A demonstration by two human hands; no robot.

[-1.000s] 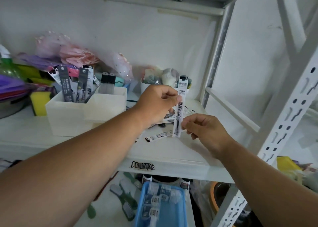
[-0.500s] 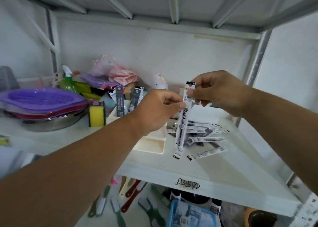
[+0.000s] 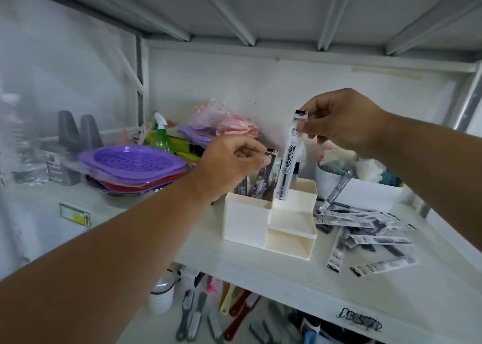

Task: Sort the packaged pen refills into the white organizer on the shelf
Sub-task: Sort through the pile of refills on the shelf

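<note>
The white organizer (image 3: 245, 221) stands on the white shelf (image 3: 250, 268). My right hand (image 3: 344, 124) pinches the top of a packaged pen refill (image 3: 288, 161), which hangs upright with its lower end at the organizer's back right compartment. Several refill packets (image 3: 257, 184) stand in the back left compartment. My left hand (image 3: 232, 166) hovers there with curled fingers, its fingertips at the top of one standing packet; whether they pinch it is unclear. A loose pile of packaged refills (image 3: 365, 229) lies on the shelf to the right of the organizer.
Stacked purple and red trays (image 3: 130, 161) and a green spray bottle (image 3: 160, 135) sit to the left. A white bin (image 3: 365, 195) and a bowl of oddments stand behind the pile. Brushes (image 3: 193, 317) lie on the lower shelf. A metal upright (image 3: 467, 103) rises at the right.
My left hand has let go of the refill and moved left to the standing packets. My right hand carried the refill over the organizer. The camera swung left.
</note>
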